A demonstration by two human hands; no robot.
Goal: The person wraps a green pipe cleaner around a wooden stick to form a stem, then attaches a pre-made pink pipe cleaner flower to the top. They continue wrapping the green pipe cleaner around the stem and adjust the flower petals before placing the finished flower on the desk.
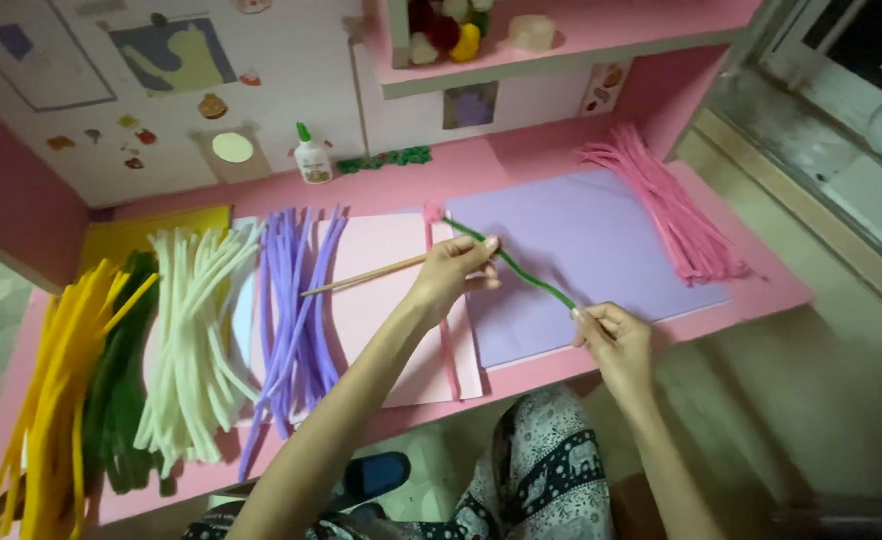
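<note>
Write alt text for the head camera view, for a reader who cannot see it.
Two bare hands hold a green pipe cleaner over a lilac sheet on a pink desk: the left hand also grips a thin wooden stick, and the right hand pinches the near end. Bundles of yellow, green, white and purple pipe cleaners lie left, pink ones right.

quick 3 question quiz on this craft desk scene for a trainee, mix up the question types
1. True or false: the left hand holds a thin wooden stick together with one end of the green pipe cleaner.
2. Which bundle lies farthest to the person's right? A) yellow B) white C) purple D) pink
3. Fill in: the right hand pinches the green pipe cleaner over a ___ sheet.

Key
1. True
2. D, the pink bundle
3. Lilac: the lilac sheet on the pink desk
</note>
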